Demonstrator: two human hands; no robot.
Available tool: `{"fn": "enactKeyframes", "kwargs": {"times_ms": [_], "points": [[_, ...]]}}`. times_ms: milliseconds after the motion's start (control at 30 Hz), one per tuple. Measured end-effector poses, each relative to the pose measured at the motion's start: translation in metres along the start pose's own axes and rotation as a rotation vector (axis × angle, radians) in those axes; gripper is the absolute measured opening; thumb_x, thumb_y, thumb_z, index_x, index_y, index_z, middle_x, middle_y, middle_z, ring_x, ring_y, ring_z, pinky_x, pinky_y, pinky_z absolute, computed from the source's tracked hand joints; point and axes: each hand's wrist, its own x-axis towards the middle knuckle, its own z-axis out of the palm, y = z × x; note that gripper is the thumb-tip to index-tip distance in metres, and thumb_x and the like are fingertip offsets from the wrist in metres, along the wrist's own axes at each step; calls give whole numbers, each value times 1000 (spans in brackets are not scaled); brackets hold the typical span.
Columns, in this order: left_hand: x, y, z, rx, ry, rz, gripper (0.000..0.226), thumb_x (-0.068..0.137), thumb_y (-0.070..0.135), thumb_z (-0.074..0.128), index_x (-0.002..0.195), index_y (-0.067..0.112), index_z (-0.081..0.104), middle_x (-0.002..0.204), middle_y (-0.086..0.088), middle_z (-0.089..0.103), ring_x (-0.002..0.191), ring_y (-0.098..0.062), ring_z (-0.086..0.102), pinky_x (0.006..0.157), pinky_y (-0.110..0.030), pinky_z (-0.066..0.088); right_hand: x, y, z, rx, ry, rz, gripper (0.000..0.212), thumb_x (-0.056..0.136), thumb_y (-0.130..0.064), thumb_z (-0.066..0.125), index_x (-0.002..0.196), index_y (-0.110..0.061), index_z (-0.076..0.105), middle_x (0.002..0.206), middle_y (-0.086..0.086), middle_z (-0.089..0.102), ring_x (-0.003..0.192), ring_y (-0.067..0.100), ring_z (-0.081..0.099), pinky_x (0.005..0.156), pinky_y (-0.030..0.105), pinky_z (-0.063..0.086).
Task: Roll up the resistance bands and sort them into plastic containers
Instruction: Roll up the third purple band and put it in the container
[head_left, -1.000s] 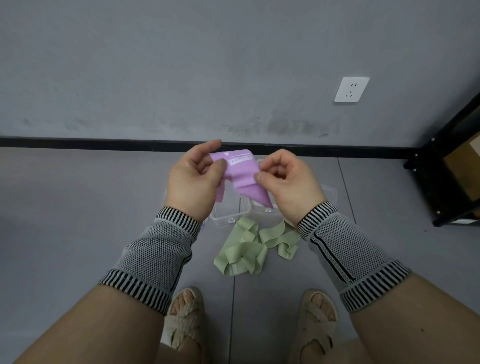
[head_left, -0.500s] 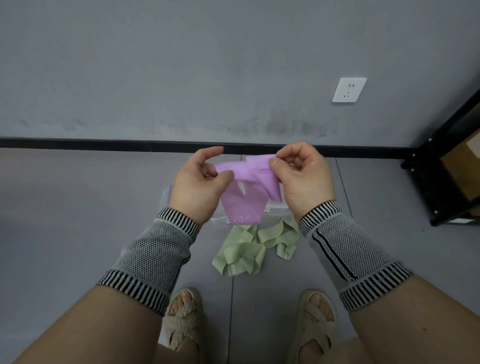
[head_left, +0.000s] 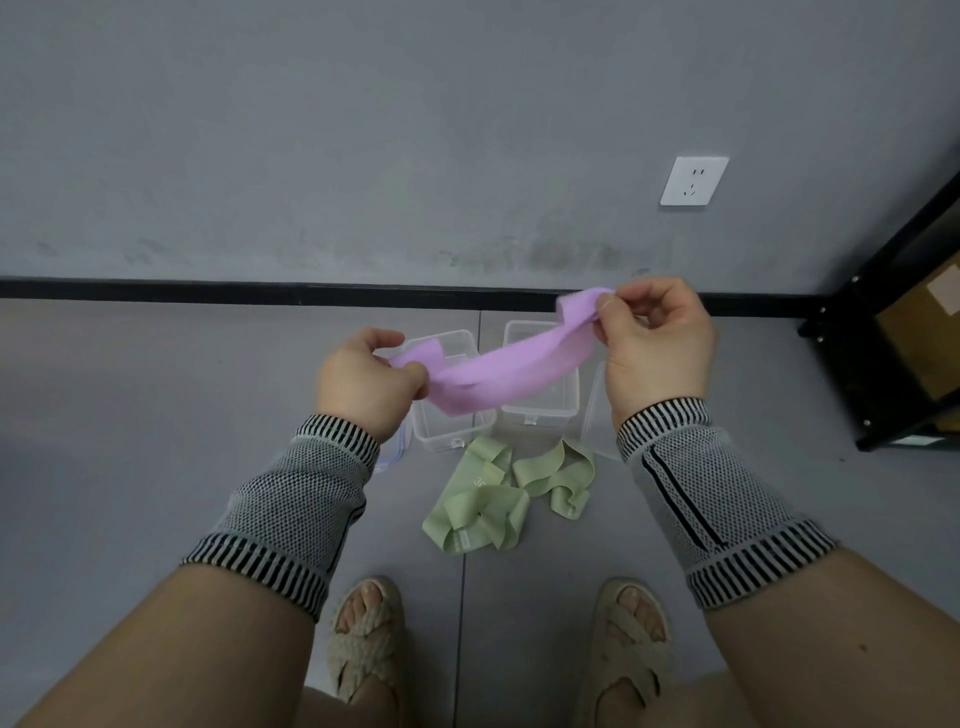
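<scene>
Hands first: left hand (head_left: 363, 387) pinching one end of purple band (head_left: 498, 371), right hand (head_left: 652, 345) pinching other, above containers (head_left: 449, 431). I'd flatten twists, roll tight from one end. Green bands (head_left: 498, 493) wait on floor.

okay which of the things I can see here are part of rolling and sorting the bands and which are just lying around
Part of the job: purple band, pinched by left hand and right hand; green bands on the floor; two clear containers.

Just lying about: wall socket; black shelf; cardboard box.
</scene>
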Motion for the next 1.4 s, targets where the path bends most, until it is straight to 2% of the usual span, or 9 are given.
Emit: {"fn": "enactKeyframes", "kwargs": {"times_ms": [233, 400, 533, 667, 833, 1033, 1167, 1300, 1400], "points": [[-17, 18, 13, -56, -26, 134, 14, 81, 35, 68, 84, 22, 66, 62, 9, 55, 51, -4, 49, 53, -21, 42, -20, -6, 13, -47, -277, 9, 26, 79, -1, 69, 69, -22, 58, 72, -5, 63, 70, 14, 60, 75, 43, 57], [-30, 26, 23, -204, -248, 267, 25, 80, 10, 70, 102, 18, 60, 89, 5, 68, 80, -5, 64, 75, -17, 50, -23, -7, 16, -61, -324, -33, 24, 79, -1, 69, 71, -21, 58, 71, -7, 61, 67, 4, 57, 68, 23, 50], [-31, 26, 22, -247, -198, 294, 39, 82, 4, 66, 113, 23, 53, 77, 2, 68, 67, -3, 60, 73, -14, 49, -22, -6, 13, -74, -336, 0, 20, 79, -5, 71, 73, -21, 60, 70, -6, 62, 66, 11, 58, 69, 33, 53], [-29, 27, 20, -263, -147, 313, 34, 83, 5, 66, 100, 32, 54, 70, 8, 67, 67, -5, 61, 75, -22, 52, -22, -4, 10, -25, -383, 68, 15, 80, -8, 72, 79, -20, 64, 83, 4, 67, 86, 28, 68, 76, 48, 58], [-27, 25, 17, -224, -123, 347, 28, 83, 8, 67, 104, 26, 59, 70, 11, 66, 66, -2, 60, 72, -19, 47, -25, -3, 9, -180, -533, -6, 14, 77, -15, 77, 82, -25, 68, 85, 3, 68, 76, 13, 65, 76, 30, 57], [-26, 26, 16, -207, -55, 348, 27, 83, 8, 66, 102, 26, 58, 73, 12, 65, 65, 5, 58, 69, -12, 47, -27, -6, 13, -412, -479, -139, 11, 78, -24, 74, 70, -28, 67, 88, -4, 61, 79, 9, 58, 76, 28, 51], [-26, 27, 15, -206, 45, 329, 18, 82, 13, 67, 82, 29, 60, 78, 13, 64, 65, 1, 59, 65, -19, 50, -31, -11, 15, -261, -487, 8, 9, 82, -14, 71, 74, -11, 67, 72, 7, 69, 63, 14, 64, 68, 33, 58], [-34, 29, 19, -308, -269, 310, 11, 81, 12, 70, 91, 16, 69, 88, -2, 72, 85, -13, 69, 80, -23, 54, -34, -16, 17, 25, -565, 186, 16, 89, -9, 60, 75, -6, 68, 74, 11, 69, 69, 18, 67, 69, 30, 56], [-31, 28, 19, -327, -267, 303, 15, 83, 6, 67, 93, 17, 68, 85, 1, 72, 82, -9, 68, 79, -22, 54, -30, -19, 18, 163, -547, 302, 25, 92, -5, 48, 76, -5, 68, 71, 9, 68, 62, 16, 65, 62, 26, 53]]}}
